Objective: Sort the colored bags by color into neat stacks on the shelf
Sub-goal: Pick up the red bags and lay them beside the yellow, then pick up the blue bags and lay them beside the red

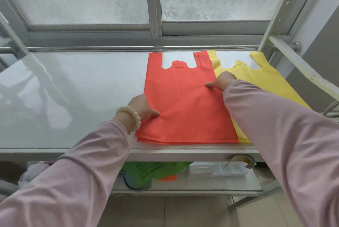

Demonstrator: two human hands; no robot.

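A stack of red-orange non-woven vest-handle bags (pixel 185 101) lies flat on the glossy white shelf (pixel 73 83), handles toward the window. Its right edge overlaps a stack of yellow non-woven bags (pixel 275 83). The left hand (pixel 142 106) sits at the red-orange stack's left edge and the right hand (pixel 221 82) at its right edge. Each thumb presses on the top layer; the other fingers curl out of sight, so I cannot tell whether they pinch underneath. The layers look slightly fanned at the near edge, so uneven pushing would likely skew them further. Any sideways slide could drag the yellow bags along, and both stacks lie close to the shelf's front lip. On the lower shelf, a green bag (pixel 154 171) carries dark print too small to read.
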